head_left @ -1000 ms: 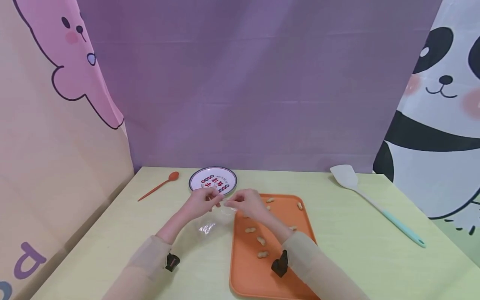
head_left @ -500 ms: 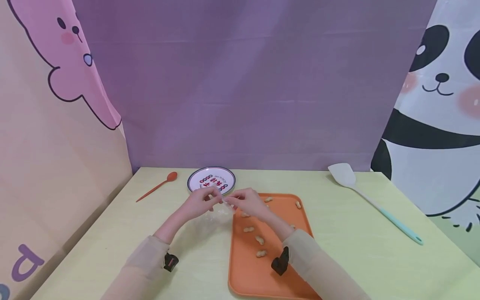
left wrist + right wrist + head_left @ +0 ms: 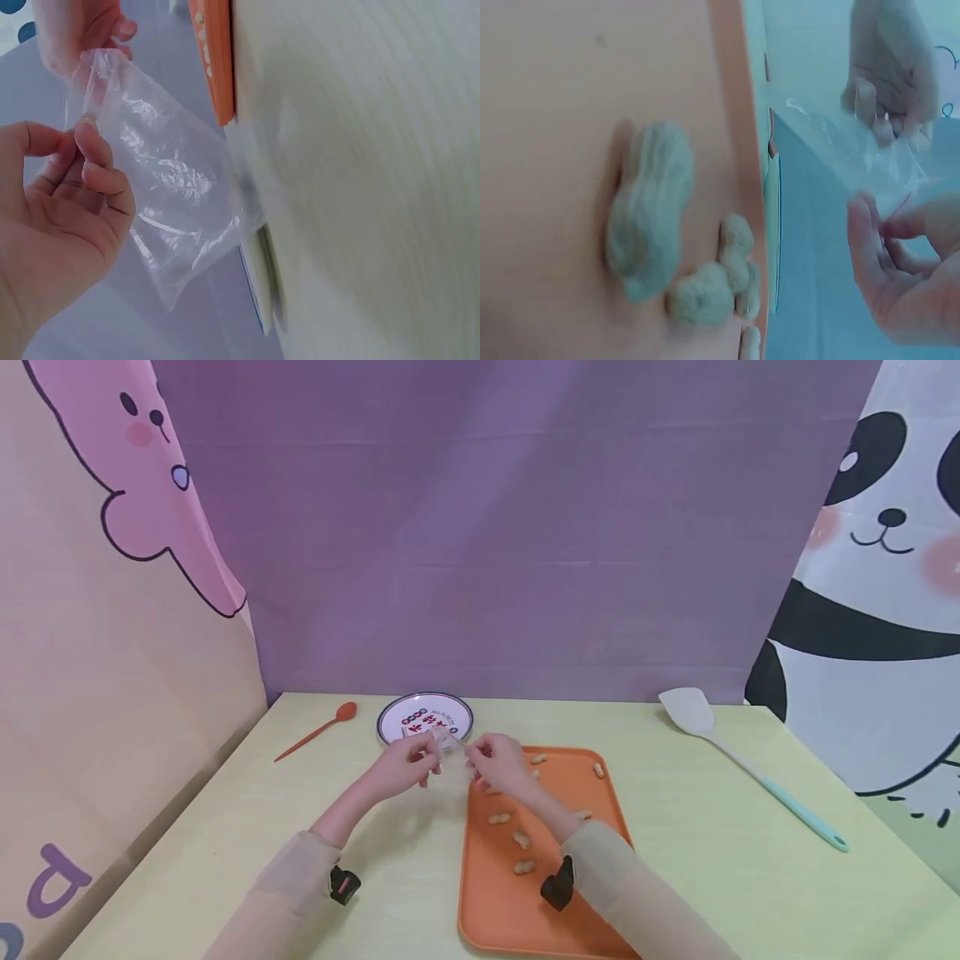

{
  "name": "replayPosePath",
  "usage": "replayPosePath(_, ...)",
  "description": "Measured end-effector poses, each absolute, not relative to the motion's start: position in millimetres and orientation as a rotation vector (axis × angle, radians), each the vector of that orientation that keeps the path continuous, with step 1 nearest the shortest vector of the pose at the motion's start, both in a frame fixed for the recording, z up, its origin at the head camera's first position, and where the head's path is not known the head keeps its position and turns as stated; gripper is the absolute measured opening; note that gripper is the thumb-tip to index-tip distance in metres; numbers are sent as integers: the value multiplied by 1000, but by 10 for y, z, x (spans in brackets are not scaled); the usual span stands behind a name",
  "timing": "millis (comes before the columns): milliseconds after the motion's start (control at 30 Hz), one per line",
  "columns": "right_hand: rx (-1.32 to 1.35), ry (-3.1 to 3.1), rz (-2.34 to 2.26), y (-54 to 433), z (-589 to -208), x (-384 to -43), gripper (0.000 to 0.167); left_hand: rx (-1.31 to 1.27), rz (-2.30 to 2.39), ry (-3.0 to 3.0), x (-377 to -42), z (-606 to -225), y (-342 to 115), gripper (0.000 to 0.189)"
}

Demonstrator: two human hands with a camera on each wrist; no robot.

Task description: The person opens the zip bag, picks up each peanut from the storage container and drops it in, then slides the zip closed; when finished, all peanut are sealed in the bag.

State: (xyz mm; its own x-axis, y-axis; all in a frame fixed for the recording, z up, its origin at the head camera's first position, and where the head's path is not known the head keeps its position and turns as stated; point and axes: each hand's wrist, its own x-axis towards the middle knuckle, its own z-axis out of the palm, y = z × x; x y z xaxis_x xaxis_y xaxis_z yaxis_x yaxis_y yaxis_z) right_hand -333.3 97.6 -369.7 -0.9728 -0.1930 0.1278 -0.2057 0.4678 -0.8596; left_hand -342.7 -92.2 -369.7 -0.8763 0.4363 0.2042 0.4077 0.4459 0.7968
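Between my two hands is a clear plastic bag (image 3: pixel 176 176), thin and crinkled, spread out beyond the fingers in the left wrist view. My left hand (image 3: pixel 405 766) pinches its edge with thumb and fingertips. On the other side, my right hand (image 3: pixel 498 766) pinches the same bag between thumb and forefinger, where a thin reddish line shows in the right wrist view. In the head view the bag overlaps the near edge of a white plate (image 3: pixel 393 717) with red print and a dark rim. Under my right forearm lies an orange tray (image 3: pixel 491 910) with several peanuts (image 3: pixel 524 867).
A red-orange spoon (image 3: pixel 347 712) lies at the back left of the pale table (image 3: pixel 405 893). To the right rests a long spatula (image 3: pixel 688 712) with a white blade and mint handle. A purple cloth (image 3: pixel 510 543) hangs behind the table.
The bag has swung from hanging below my hands up to the plate's near edge. My hands have drawn slightly apart, the right one moving a little to the right.
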Motion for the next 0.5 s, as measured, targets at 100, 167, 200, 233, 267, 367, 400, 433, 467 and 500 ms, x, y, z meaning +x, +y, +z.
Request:
replayPosePath(100,333,-2689,1633,1004,-3682,-3339,15,659,1457,2686,-3418,-3691,-936,15)
replayPosePath(167,371,-2713,1650,1014,-3660,-3334,16,586,1461,2719,-3414,-3682,-944,18)
replayPosePath(200,397,-2727,1644,1015,-3648,-3328,17,557,1461,2732,-3411,-3676,-947,19)
replayPosePath(233,425,-2747,1622,1014,-3637,-3322,19,535,1462,2740,-3407,-3669,-946,21)
replayPosePath(267,449,-2769,1592,1010,-3628,-3315,20,518,1466,2741,-3405,-3663,-948,22)
replayPosePath(367,500,-2835,1504,1003,-3609,-3290,21,492,1452,2743,-3394,-3638,-942,20)
replayPosePath(400,502,-2850,1490,997,-3608,-3282,21,486,1449,2739,-3388,-3634,-943,18)
replayPosePath(433,503,-2860,1481,992,-3608,-3274,23,486,1449,2737,-3381,-3629,-944,16)
replayPosePath(467,495,-2864,1490,988,-3610,-3271,24,480,1443,2738,-3374,-3625,-947,15)
replayPosePath(500,489,-2865,1504,988,-3619,-3273,25,480,1429,2747,-3366,-3620,-951,14)
